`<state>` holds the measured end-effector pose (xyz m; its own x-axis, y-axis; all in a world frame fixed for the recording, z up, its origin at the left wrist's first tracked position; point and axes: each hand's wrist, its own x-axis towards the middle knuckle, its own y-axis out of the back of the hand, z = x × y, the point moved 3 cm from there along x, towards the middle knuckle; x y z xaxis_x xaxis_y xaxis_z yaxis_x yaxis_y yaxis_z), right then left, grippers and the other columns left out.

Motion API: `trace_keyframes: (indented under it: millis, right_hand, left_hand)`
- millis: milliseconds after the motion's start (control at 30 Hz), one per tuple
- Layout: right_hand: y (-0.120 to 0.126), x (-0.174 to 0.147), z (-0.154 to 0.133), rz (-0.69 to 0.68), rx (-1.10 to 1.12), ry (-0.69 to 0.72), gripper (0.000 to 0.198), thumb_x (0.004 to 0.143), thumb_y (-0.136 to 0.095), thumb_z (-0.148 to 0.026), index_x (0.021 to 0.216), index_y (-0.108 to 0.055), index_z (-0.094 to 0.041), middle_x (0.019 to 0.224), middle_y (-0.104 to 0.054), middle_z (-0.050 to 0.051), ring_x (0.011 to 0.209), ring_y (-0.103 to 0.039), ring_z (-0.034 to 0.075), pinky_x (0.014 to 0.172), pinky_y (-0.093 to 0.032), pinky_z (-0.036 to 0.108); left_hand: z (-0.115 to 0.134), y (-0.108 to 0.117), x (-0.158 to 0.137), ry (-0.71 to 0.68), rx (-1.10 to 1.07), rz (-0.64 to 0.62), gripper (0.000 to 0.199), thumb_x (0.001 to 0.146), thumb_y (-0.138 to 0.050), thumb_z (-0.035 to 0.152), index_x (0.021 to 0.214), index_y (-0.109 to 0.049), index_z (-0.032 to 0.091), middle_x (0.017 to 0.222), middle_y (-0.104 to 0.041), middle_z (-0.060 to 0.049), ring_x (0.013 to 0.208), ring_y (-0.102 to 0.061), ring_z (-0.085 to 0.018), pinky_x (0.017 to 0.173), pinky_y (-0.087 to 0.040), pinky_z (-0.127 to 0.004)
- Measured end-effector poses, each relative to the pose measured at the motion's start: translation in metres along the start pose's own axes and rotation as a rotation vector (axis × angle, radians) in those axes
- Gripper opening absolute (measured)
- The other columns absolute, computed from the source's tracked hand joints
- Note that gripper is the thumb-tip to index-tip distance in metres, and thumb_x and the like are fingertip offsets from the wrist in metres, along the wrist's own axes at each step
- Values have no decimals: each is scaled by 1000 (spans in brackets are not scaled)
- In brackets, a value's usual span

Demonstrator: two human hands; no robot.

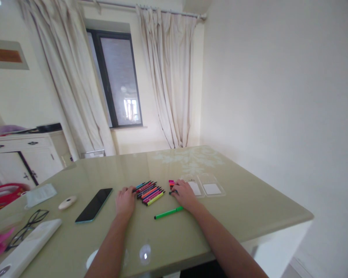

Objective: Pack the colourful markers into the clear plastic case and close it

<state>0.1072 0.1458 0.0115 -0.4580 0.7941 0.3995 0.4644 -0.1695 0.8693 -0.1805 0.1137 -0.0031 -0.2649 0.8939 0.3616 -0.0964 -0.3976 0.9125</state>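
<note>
Several coloured felt-tip pens [149,194] lie side by side in a slanting row on the table. My left hand [125,201] rests at the row's left end, its fingertips against the pen ends and its fingers loosely bent. To the right, my right hand [185,194] is curled over a few small pink and orange pieces [171,183] that look like pen caps. A dark small piece [171,193] shows at its fingertips; how it is held is partly hidden. A green felt-tip pen [168,213] lies apart, nearer me, its right end by my right wrist.
An open clear plastic case [211,188] with white inserts lies beyond my right hand. Leftward are a phone [94,205], a pale oval object [67,202], a face mask [41,195], eyeglasses [27,227] and a long white device [26,249]. The table edge [266,233] runs along the right front.
</note>
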Motion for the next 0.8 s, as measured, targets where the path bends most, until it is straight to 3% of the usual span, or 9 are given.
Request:
trace_keyframes:
  millis: [133,267,600,733,800]
  right_hand:
    - [0,0,0,-1,-7,-2,9,90,-68,-27,95,-74,-22,106,-65,6,105,-57,23,91,-41,33]
    - [-1,0,0,8,-3,6,9,90,-67,-26,95,-74,-23,105,-65,6,104,-57,22,90,-41,33]
    - [1,0,-2,-19,-11,9,11,91,-66,-27,96,-75,-22,107,-66,6,105,-57,23,92,-41,34]
    - [1,1,-4,-26,-6,7,11,92,-65,-24,94,-75,-22,108,-67,7,107,-57,24,94,-41,36]
    - [1,2,-4,11,64,-8,11,92,-63,-22,96,-74,-22,108,-69,7,105,-59,24,93,-42,35]
  left_hand:
    - [-2,-1,2,-15,-2,27,29,98,-43,25,103,-70,19,105,-68,-10,97,-61,-24,88,-45,-33]
    - [-1,-1,0,-16,11,28,35,98,-37,19,111,-69,20,107,-67,-10,98,-62,-24,87,-44,-32]
    - [-2,1,-3,20,11,-5,26,96,-47,26,105,-69,15,105,-66,-13,98,-61,-26,90,-45,-35]
    - [-2,9,-5,25,-36,83,29,96,-44,27,102,-69,16,107,-67,-14,101,-62,-29,91,-46,-38]
    - [0,13,-5,25,-181,136,30,96,-42,30,103,-68,17,105,-69,-13,101,-63,-29,90,-48,-39]
